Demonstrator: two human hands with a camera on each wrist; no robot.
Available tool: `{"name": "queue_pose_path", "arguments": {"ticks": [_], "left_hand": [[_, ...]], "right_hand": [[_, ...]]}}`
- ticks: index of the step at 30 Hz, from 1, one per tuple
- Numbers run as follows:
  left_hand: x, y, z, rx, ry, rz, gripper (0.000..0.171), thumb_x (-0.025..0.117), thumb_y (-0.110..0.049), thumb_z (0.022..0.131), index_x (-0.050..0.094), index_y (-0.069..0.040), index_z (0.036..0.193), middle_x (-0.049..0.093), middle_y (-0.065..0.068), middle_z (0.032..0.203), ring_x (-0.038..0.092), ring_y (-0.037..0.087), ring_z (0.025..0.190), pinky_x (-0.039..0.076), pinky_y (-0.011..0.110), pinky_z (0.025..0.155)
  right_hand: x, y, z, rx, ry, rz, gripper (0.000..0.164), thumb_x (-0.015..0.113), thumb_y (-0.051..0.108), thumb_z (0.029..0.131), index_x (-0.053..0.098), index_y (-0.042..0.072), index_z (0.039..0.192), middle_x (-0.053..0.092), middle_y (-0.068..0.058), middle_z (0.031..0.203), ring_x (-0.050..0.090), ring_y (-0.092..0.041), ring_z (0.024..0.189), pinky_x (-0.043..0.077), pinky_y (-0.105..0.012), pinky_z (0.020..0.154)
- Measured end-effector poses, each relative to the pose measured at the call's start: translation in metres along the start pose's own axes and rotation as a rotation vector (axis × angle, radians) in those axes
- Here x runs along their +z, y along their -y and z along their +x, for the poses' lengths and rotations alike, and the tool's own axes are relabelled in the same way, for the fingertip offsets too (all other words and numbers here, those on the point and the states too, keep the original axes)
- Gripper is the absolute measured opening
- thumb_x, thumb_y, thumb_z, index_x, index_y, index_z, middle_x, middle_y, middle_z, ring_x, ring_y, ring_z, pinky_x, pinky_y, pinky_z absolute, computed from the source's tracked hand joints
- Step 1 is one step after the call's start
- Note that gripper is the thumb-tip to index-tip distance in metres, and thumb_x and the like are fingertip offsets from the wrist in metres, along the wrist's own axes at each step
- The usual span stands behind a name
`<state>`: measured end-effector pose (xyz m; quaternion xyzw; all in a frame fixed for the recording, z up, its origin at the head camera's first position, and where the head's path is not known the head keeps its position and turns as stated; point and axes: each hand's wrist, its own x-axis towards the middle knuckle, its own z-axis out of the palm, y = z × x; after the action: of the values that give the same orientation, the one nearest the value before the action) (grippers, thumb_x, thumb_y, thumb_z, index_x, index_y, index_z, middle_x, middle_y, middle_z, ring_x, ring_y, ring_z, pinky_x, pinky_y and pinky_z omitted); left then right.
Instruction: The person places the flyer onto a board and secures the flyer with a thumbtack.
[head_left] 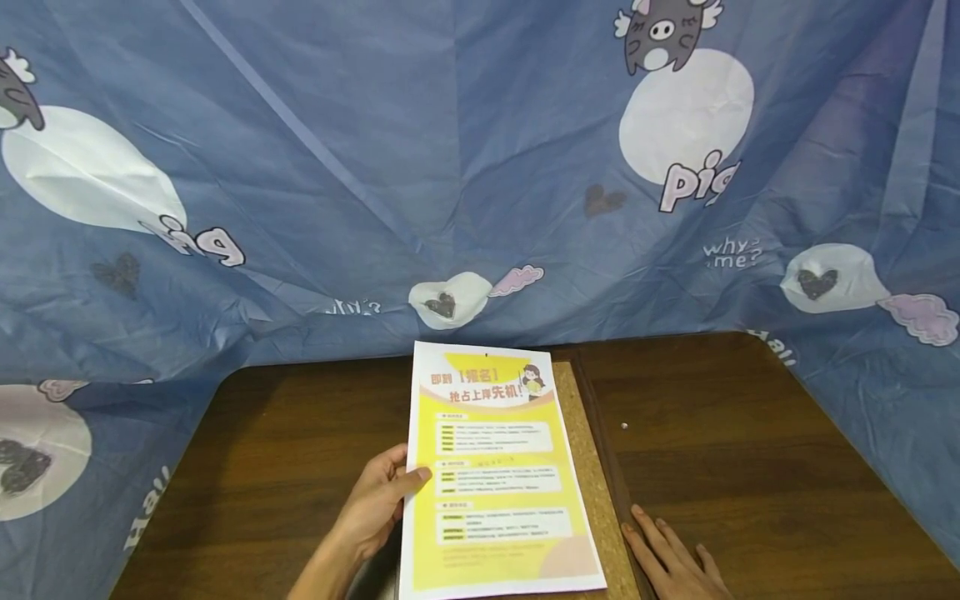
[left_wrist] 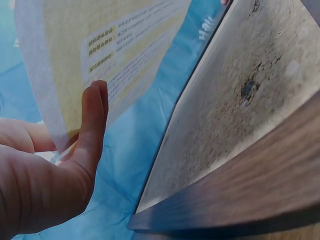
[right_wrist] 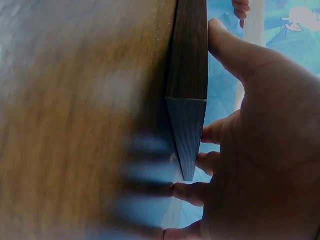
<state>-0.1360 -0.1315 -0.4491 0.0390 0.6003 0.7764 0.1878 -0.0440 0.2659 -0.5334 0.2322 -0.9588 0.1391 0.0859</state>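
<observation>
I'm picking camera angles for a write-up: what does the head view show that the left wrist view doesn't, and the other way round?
Only the head view: the cartoon figure at the top of the printed sheet and the grey winged pig on the blue drape.

Only the left wrist view: a dark pit in a rough, speckled surface.

Both: the left hand holding the sheet by its edge, with the drape behind.

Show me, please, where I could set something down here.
The wood-grain tabletop is bare between its left edge and the left hand, and, save a small speck, between the cork board and the tabletop's right edge, beyond the right hand. The middle is crowded: the printed flyer hides much of the cork board.
</observation>
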Motion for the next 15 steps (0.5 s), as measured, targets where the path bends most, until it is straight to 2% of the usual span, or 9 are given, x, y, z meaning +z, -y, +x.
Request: {"name": "queue_pose_path", "arguments": {"ticks": [9,13,15], "left_hand": [[0.007,0.004,0.003,-0.012,0.030,-0.001,0.041,0.052,0.002,0.098,0.039,0.019,0.133,0.070,0.024,0.107,0.072,0.024,0.086,0.058,0.032,0.071],[0.010,0.006,0.005,-0.013,0.041,0.004,0.041,0.052,0.002,0.097,0.039,0.018,0.133,0.070,0.023,0.106,0.073,0.023,0.085,0.058,0.031,0.071],[0.012,0.007,0.006,-0.008,0.040,0.022,0.041,0.052,0.002,0.097,0.040,0.018,0.133,0.072,0.015,0.090,0.069,0.013,0.069,0.055,0.022,0.060]], "right_hand": [[0.001,-0.003,0.000,-0.040,-0.006,-0.004,0.115,0.076,0.063,0.074,0.000,0.042,0.158,-0.006,0.016,0.164,0.054,-0.050,0.115,0.040,-0.079,0.067],[0.001,-0.004,0.000,-0.055,-0.010,-0.004,0.116,0.076,0.063,0.074,-0.001,0.041,0.158,-0.009,0.016,0.164,0.054,-0.051,0.114,0.040,-0.079,0.066],[0.001,-0.004,0.000,-0.063,-0.009,-0.004,0.115,0.075,0.064,0.075,-0.001,0.040,0.158,-0.010,0.015,0.164,0.054,-0.051,0.114,0.040,-0.079,0.065]]}}
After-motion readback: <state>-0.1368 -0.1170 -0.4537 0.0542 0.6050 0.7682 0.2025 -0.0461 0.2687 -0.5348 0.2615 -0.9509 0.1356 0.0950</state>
